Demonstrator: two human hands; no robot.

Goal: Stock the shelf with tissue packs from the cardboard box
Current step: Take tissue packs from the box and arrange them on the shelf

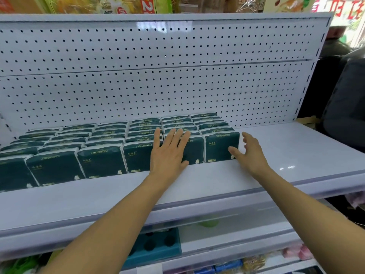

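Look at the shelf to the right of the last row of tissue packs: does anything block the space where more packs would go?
Nothing visible does. The white shelf is bare from the rightmost tissue pack to its right end. The right hand hangs open at that pack's edge; the left hand lies flat on the front packs. No cardboard box is in view.

Dark green tissue packs (102, 161) stand upright in rows on the white shelf (276, 147).

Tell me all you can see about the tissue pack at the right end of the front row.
The rightmost front tissue pack is a dark green, glossy plastic-wrapped block with white edges, upside-down "COMFORTABLE" lettering and a small white mark low down. It stands upright on the white shelf, against its left neighbour. The right hand touches its right side with its thumb on the front.
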